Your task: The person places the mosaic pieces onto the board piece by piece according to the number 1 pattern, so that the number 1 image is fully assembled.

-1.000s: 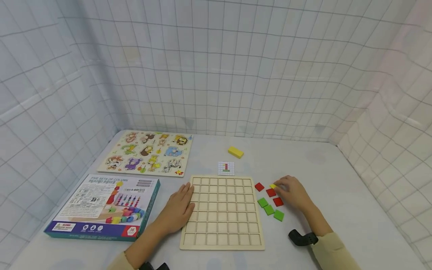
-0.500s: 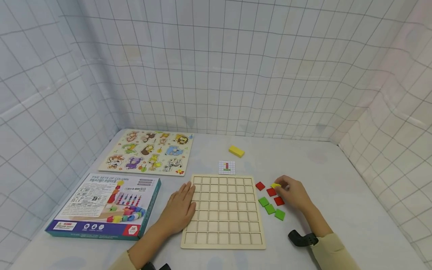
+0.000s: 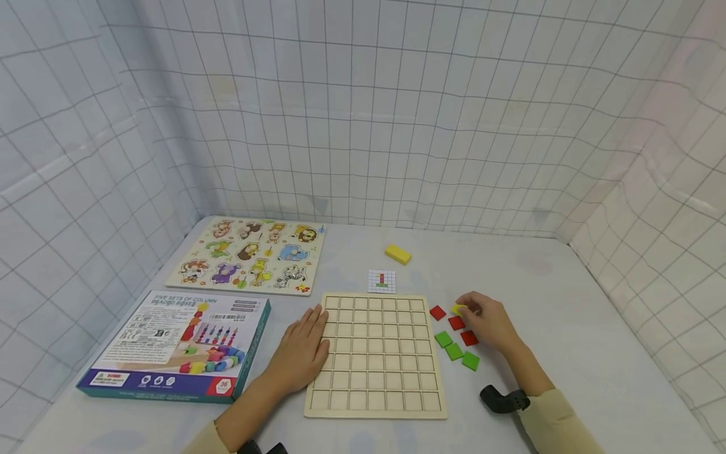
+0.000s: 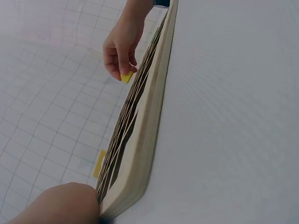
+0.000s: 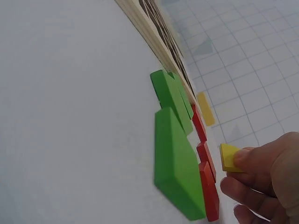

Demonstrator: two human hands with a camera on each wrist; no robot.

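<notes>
1. While the left hand [image 3: 297, 353] is lying along the left edge of the wooden grid board [image 3: 376, 363], its fingers are extending nearly straight and holding nothing; it is probably steadying the board.
2. Left of that hand, a bead-set box [image 3: 176, 347] is lying flat on the table [image 3: 595, 328], seemingly hindering nothing.
3. Just right of the board, three green tiles [image 3: 454, 351] are lying loosely grouped, with three red tiles [image 3: 456, 323] sitting beyond them.
4. At the far side of the red tiles, the right hand [image 3: 490, 321] is pinching the yellow tile [image 5: 229, 157] between thumb and finger, leaving no gap beyond the tile itself. Picking it up appears to be the step in hand; whether it is clearing the tabletop, I cannot tell.
5. The next move is probably calling for a secure pinch, some lift and a leftward carry; one red tile is lying between, so a low pass could be nudging it.
6. Beyond the board, a card [image 3: 382, 282] is showing a small coloured figure; farther back, a yellow block [image 3: 398, 254] and, leftward, an animal puzzle [image 3: 244, 256] are lying out of the way.
</notes>
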